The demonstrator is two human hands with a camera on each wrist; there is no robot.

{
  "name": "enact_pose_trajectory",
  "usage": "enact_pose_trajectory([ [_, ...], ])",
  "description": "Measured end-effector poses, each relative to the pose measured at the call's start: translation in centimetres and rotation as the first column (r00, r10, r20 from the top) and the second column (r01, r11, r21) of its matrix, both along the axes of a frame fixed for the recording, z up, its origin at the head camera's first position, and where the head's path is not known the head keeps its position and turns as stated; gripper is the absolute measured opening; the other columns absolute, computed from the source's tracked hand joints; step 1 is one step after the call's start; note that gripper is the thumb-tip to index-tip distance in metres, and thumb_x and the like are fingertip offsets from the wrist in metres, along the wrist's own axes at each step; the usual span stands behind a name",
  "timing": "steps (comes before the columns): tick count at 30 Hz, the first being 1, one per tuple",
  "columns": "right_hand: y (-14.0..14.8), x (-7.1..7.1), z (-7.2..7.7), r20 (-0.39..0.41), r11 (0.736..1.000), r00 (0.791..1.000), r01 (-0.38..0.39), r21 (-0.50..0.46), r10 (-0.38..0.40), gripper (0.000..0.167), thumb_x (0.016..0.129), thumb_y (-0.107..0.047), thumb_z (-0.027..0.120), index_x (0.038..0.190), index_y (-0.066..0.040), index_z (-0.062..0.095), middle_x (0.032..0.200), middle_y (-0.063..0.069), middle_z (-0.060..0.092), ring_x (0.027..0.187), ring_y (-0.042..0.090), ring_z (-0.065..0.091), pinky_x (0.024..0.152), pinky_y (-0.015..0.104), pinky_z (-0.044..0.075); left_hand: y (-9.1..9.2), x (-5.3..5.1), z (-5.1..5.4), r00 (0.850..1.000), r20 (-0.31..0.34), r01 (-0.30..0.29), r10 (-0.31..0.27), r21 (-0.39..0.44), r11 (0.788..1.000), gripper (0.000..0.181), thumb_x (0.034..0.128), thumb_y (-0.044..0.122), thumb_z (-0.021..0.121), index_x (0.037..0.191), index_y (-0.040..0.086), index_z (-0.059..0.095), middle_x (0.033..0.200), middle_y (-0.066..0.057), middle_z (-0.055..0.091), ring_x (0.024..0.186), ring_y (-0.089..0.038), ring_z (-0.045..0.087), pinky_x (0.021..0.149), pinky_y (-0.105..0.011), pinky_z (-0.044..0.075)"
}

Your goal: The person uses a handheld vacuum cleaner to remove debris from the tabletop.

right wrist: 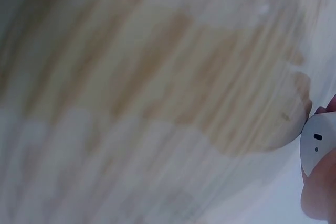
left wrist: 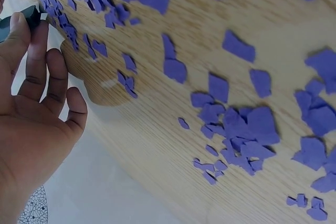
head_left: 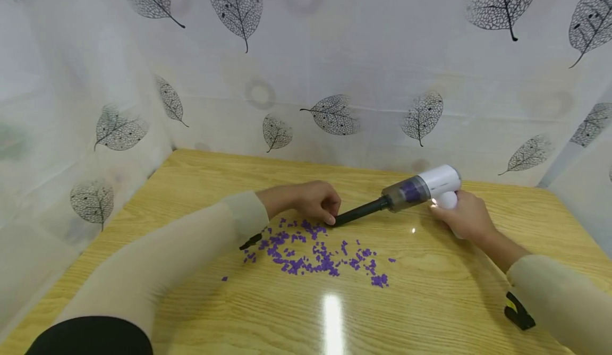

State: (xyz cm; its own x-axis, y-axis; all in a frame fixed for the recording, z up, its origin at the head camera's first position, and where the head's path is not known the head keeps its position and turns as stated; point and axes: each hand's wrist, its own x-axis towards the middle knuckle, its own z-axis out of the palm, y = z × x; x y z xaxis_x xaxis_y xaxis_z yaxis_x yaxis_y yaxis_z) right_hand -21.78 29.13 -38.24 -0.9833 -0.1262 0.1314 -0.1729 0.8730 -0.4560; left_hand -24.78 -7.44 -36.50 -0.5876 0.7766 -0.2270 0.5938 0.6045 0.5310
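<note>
A white and grey handheld vacuum cleaner (head_left: 439, 180) slants over the wooden table in the head view, purple bits showing inside its clear dust cup (head_left: 406, 194). My right hand (head_left: 467, 218) grips its white handle (right wrist: 315, 142), which only peeks in at the right wrist view's edge. At the other end, the thumb and index finger of my left hand (head_left: 315, 201) pinch the tip of the long black nozzle (head_left: 358, 213); the left wrist view shows this nozzle tip (left wrist: 32, 17) too. Purple paper scraps (head_left: 326, 262) lie scattered just below the nozzle and my left hand.
The table (head_left: 430, 302) has a yellowish wood grain and a bright light reflection near its front. A curtain (head_left: 306, 62) with a leaf print hangs behind it and along the sides. One stray scrap (head_left: 224, 279) lies left of the others.
</note>
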Motion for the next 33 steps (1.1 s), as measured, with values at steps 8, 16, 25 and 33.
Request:
enact_pose_trajectory([
  [8, -0.3, 0.0, -0.1, -0.009, 1.000, 1.000, -0.007, -0.001, 0.007, 0.036, 0.087, -0.033, 0.068, 0.083, 0.000, 0.054, 0.068, 0.009, 0.058, 0.061, 0.021, 0.050, 0.053, 0.032, 0.040, -0.5, 0.0, -0.1, 1.000, 0.015, 0.002, -0.002, 0.013, 1.000, 0.011, 0.0901, 0.020, 0.075, 0.085, 0.013, 0.068, 0.080, 0.004, 0.064, 0.074, -0.009, 0.056, 0.071, -0.021, 0.047],
  [16, -0.7, -0.1, -0.2, -0.027, 1.000, 1.000, -0.011, -0.012, 0.010, 0.036, 0.087, -0.032, 0.069, 0.082, -0.001, 0.054, 0.066, 0.008, 0.058, 0.060, 0.020, 0.050, 0.052, 0.031, 0.040, -0.9, 0.1, 0.0, 1.000, 0.015, -0.002, 0.002, 0.009, 1.000, 0.010, 0.0900, 0.020, 0.074, 0.086, 0.013, 0.068, 0.080, 0.004, 0.064, 0.074, -0.009, 0.055, 0.072, -0.021, 0.047],
  [25, -1.2, -0.1, -0.1, -0.009, 1.000, 1.000, -0.013, -0.021, 0.013, 0.036, 0.088, -0.033, 0.068, 0.081, -0.001, 0.055, 0.066, 0.007, 0.059, 0.060, 0.019, 0.051, 0.052, 0.031, 0.041, -1.4, 0.3, 0.1, 0.999, 0.028, -0.019, 0.019, 0.008, 1.000, 0.010, 0.0899, 0.020, 0.075, 0.085, 0.013, 0.068, 0.080, 0.004, 0.062, 0.074, -0.009, 0.054, 0.072, -0.020, 0.046],
  [33, -1.5, 0.0, -0.2, -0.021, 0.999, 1.000, -0.013, -0.038, 0.012, 0.037, 0.088, -0.035, 0.069, 0.081, -0.002, 0.055, 0.066, 0.007, 0.058, 0.061, 0.019, 0.050, 0.053, 0.031, 0.040, -1.8, 0.3, 0.1, 1.000, 0.029, -0.009, 0.008, 0.013, 1.000, 0.010, 0.0903, 0.019, 0.074, 0.086, 0.012, 0.068, 0.081, 0.004, 0.062, 0.074, -0.008, 0.054, 0.072, -0.020, 0.046],
])
